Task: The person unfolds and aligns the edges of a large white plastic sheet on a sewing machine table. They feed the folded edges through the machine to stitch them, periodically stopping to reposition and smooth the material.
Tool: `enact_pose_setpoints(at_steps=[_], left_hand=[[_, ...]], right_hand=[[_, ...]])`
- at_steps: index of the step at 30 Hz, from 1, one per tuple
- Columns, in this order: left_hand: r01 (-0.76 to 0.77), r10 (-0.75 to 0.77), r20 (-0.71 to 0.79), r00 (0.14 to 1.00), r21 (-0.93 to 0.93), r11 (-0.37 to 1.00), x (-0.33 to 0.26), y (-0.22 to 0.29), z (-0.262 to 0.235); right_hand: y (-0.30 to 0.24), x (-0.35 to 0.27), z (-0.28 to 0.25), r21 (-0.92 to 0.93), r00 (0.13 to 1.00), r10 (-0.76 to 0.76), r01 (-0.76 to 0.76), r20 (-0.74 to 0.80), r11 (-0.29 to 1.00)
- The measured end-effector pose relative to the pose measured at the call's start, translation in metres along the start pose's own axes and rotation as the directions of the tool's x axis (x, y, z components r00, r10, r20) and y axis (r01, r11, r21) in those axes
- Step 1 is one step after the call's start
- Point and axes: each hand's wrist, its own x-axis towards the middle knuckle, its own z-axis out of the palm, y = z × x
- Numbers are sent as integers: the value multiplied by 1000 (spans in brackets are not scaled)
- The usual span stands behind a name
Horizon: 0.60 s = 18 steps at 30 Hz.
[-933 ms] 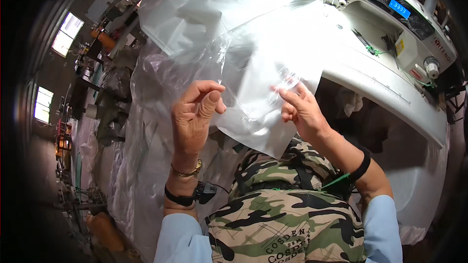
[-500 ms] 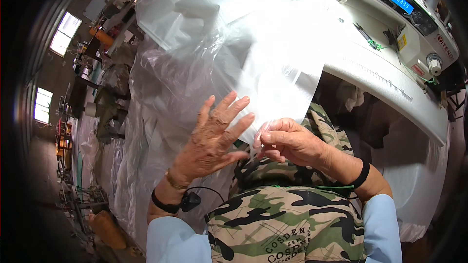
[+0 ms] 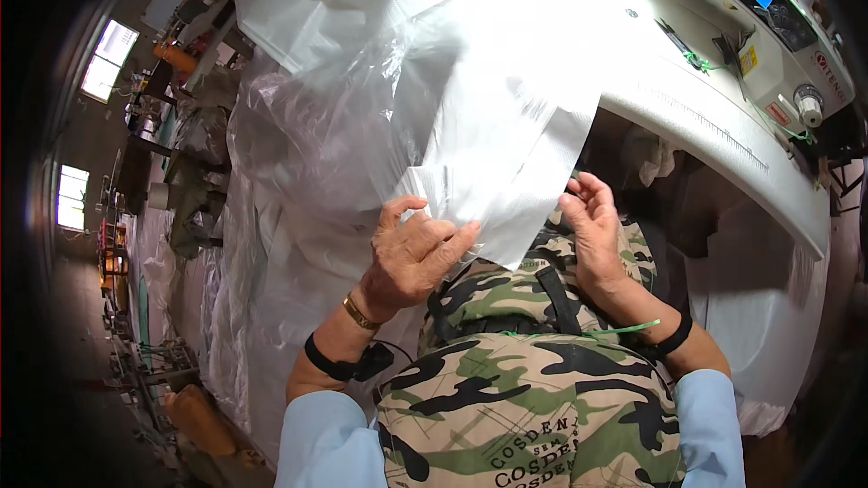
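A white plastic-like sheet (image 3: 506, 158) hangs toward me off the sewing machine's bed, its near end narrowing to a corner above my lap. My left hand (image 3: 411, 253) is closed on the sheet's near left edge, thumb and fingers pinching a folded bit. Just beside the right edge, my right hand (image 3: 592, 230) is half curled, thumb and fingers apart, with nothing visible in it. Behind and to the left spreads a large heap of translucent plastic film (image 3: 316, 126), joining the sheet in bright glare.
The white sewing machine (image 3: 759, 45) with a lit display stands at the upper right. On its bed (image 3: 705, 117) lie thread snips (image 3: 678, 47) with green thread. A camouflage apron (image 3: 533, 398) covers my lap. Cluttered racks (image 3: 117, 244) line the far left.
My left hand has gone from spread fingers to pinching the sheet's left edge. My right hand has let go of the near edge and moved right and up, beside the right edge.
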Motion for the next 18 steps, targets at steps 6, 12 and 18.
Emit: enact_pose_setpoints(at_steps=[6, 12, 18], left_hand=[[39, -40, -20, 999, -46, 998, 7, 16, -5], [53, -57, -31, 998, -117, 992, 26, 34, -18], [122, -106, 80, 991, -230, 965, 24, 52, -18]], right_hand=[[2, -1, -7, -149, 763, 517, -501, 389, 852], [-60, -39, 15, -323, 709, 292, -96, 641, 941], [-71, -48, 19, -228, 674, 172, -5, 719, 974]])
